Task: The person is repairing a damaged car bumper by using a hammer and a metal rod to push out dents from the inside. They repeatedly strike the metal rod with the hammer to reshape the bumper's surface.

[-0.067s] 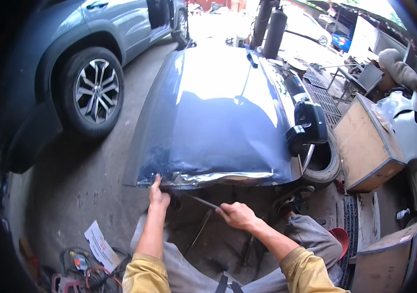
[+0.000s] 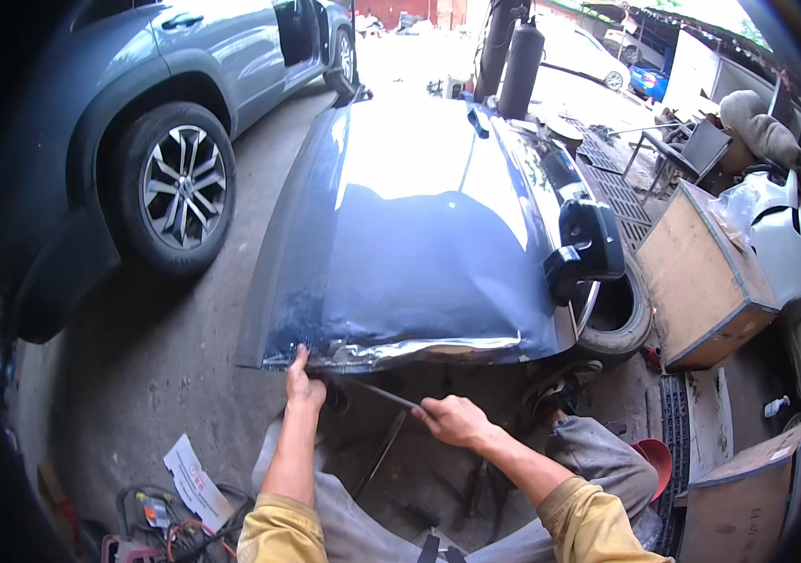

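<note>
A blue car door lies flat in front of me, outer skin up, with a black side mirror on its right side. Along its near edge runs a creased strip of bare, shiny metal. My left hand is closed on the near left corner, thumb on top and fingers hidden underneath. In my right hand is a thin metal rod, slanting up and left to the door's near edge. Its far end is hidden beside my left hand, below the edge.
A grey car with a large wheel stands on the left. A tyre and wooden boxes are on the right, and dark gas cylinders stand behind the door. Cables and a white paper sheet lie at lower left.
The view has shifted slightly, so the door's near edge sits a little lower. Both hands keep their holds, with no clear movement of the rod.
</note>
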Demonstrator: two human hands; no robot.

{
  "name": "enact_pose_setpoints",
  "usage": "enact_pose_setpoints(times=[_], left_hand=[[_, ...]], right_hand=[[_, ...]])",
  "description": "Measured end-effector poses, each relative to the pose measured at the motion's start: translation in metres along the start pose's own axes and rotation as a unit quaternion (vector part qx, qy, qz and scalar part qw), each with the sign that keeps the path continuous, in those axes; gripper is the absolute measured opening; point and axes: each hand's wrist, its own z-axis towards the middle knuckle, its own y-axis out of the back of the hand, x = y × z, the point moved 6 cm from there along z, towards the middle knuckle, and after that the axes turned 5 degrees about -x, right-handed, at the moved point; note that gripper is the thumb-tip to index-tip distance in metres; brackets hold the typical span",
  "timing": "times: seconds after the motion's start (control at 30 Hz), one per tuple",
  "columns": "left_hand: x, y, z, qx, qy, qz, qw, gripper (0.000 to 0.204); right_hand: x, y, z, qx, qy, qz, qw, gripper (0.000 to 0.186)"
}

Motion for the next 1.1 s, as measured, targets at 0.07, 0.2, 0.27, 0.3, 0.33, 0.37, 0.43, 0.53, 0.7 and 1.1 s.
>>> enact_pose_setpoints(times=[0.07,0.2,0.27,0.3,0.33,0.37,0.43,0.53,0.7,1.1], left_hand=[[0.008,-0.007,0.0,-0.006,-0.009,0.003,1.0,0.03],[0.014,-0.007,0.001,-0.01,-0.005,0.005,1.0,0.032],[0.018,-0.001,-0.003,-0.006,-0.022,0.032,0.999,0.033],[0.023,0.003,-0.006,-0.002,-0.031,0.046,0.998,0.034],[0.03,0.009,-0.005,0.029,-0.043,0.072,0.996,0.036],[0.049,-0.003,-0.028,0.031,-0.065,0.127,0.989,0.04],[0.084,-0.01,-0.059,0.052,-0.026,0.199,0.978,0.046],[0.141,-0.052,-0.105,0.147,0.121,0.158,0.969,0.036],[0.179,-0.041,-0.055,0.079,0.082,0.121,0.986,0.031],[0.19,-0.065,-0.081,-0.107,0.051,0.097,0.988,0.014]], right_hand=[[-0.007,-0.003,-0.005,-0.004,0.0,-0.009,1.0,0.038],[-0.014,-0.006,-0.009,-0.057,0.073,-0.054,0.994,0.038],[-0.014,-0.005,-0.007,-0.086,0.107,-0.091,0.986,0.038],[-0.012,-0.005,-0.01,-0.1,0.112,-0.103,0.983,0.037],[-0.005,-0.003,-0.012,-0.12,0.121,-0.111,0.979,0.037],[-0.009,0.001,-0.016,-0.135,0.12,-0.129,0.975,0.037],[-0.013,0.0,-0.018,-0.158,0.128,-0.128,0.971,0.037],[-0.013,0.013,-0.024,-0.226,0.128,-0.085,0.962,0.031],[-0.013,0.033,-0.021,-0.359,0.115,0.014,0.926,0.022],[-0.242,-0.191,-0.298,-0.107,-0.657,0.071,0.743,0.048]])
